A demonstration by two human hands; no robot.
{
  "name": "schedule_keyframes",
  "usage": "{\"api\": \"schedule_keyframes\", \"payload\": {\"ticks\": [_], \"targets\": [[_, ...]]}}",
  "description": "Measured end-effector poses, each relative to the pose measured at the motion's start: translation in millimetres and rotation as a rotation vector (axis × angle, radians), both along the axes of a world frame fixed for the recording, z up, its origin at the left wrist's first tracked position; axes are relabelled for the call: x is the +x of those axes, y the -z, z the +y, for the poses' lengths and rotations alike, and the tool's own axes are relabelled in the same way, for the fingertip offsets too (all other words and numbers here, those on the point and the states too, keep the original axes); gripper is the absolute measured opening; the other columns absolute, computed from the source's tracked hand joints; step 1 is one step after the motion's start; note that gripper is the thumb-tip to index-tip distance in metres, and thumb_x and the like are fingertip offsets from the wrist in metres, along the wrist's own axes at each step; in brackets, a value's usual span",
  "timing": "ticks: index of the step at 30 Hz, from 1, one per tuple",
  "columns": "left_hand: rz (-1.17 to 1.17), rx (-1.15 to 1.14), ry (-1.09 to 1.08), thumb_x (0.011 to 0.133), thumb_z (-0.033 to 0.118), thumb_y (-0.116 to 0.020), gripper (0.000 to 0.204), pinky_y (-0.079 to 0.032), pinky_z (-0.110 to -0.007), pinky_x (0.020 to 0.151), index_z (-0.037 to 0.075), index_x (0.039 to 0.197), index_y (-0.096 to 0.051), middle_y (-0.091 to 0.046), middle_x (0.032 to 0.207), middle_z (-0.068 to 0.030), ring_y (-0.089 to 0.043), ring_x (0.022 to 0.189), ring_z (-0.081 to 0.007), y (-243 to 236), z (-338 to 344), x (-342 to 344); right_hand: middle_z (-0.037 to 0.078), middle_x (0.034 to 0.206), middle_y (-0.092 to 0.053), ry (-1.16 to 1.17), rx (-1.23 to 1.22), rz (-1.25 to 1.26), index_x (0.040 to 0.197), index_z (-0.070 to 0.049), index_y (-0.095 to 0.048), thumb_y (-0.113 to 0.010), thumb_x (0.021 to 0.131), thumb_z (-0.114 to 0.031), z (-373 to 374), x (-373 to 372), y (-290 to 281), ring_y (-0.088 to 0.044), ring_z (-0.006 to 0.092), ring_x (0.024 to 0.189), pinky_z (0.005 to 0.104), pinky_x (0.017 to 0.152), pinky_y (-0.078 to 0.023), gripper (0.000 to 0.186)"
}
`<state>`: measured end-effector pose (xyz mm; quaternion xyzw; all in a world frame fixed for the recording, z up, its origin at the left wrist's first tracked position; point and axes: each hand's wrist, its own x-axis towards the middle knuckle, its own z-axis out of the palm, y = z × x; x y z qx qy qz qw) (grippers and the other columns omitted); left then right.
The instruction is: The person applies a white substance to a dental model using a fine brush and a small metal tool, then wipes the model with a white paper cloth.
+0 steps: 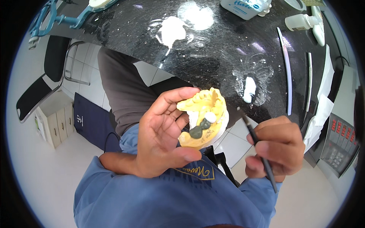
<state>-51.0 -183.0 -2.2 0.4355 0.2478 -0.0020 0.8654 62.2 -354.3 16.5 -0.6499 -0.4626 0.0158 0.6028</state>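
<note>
My left hand (157,131) holds up a yellow dental cast (218,104) with a white base, fingers and thumb closed around its edge. Dark grey metal tooth crowns (197,132) sit on the cast's near side, joined in a row. At their far end is one white-coated tooth (210,117). In my right hand (279,142) a slim black brush (262,157) is pinched like a pen. Its pale tip points toward the cast, a short distance to the right of it and not touching.
On the black worktop (213,64) lie a white paste mound (249,89), spilled white powder (172,32) and a long lilac strip (286,72). A small white bottle (298,22) and white tub (245,7) stand at the back. A keypad device (338,133) is at right, a blue frame (70,19) far left.
</note>
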Motion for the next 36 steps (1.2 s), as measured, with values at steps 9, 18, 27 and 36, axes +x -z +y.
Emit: {"api": "schedule_keyframes", "payload": {"ticks": [9,18,27,36], "targets": [[-0.225,-0.163,0.019,0.063,0.004,-0.084,0.085,-0.035,-0.035,0.105,-0.005,0.132,-0.034,-0.047,0.128,-0.0137,-0.046,0.122,-0.0199,15.0,3.0,-4.0,0.013,0.072,-0.061,0.030,0.101,-0.145,0.082,0.001,-0.059,-0.078,0.068,-0.005,10.1,-6.6,11.2,-0.062,0.0202,0.058,0.0255,0.042,-0.052,0.024],[-0.195,-0.142,0.007,0.063,0.005,-0.084,0.084,-0.035,-0.034,0.105,-0.004,0.131,-0.035,-0.048,0.126,-0.0135,-0.047,0.122,-0.0192,12.4,1.4,-3.1,0.012,0.071,-0.061,0.027,0.053,-0.185,0.080,0.001,-0.058,-0.076,0.070,-0.004,11.2,-6.3,10.0,-0.062,0.0186,0.056,0.0251,0.041,-0.052,0.021],[-0.223,-0.122,0.014,0.063,0.006,-0.084,0.085,-0.035,-0.035,0.105,-0.004,0.131,-0.035,-0.048,0.126,-0.0135,-0.047,0.121,-0.0194,14.7,1.4,-3.3,0.012,0.071,-0.062,0.030,0.024,-0.195,0.080,0.000,-0.059,-0.076,0.070,-0.005,11.2,-6.4,8.2,-0.062,0.0188,0.056,0.0250,0.042,-0.052,0.021],[-0.202,-0.139,0.016,0.064,0.005,-0.083,0.084,-0.035,-0.034,0.106,-0.005,0.131,-0.035,-0.047,0.127,-0.0145,-0.047,0.122,-0.0197,13.2,2.3,-3.0,0.012,0.071,-0.062,0.033,0.040,-0.179,0.082,0.000,-0.059,-0.075,0.073,-0.008,9.3,-7.3,9.7,-0.062,0.0192,0.057,0.0251,0.042,-0.053,0.020]]}}
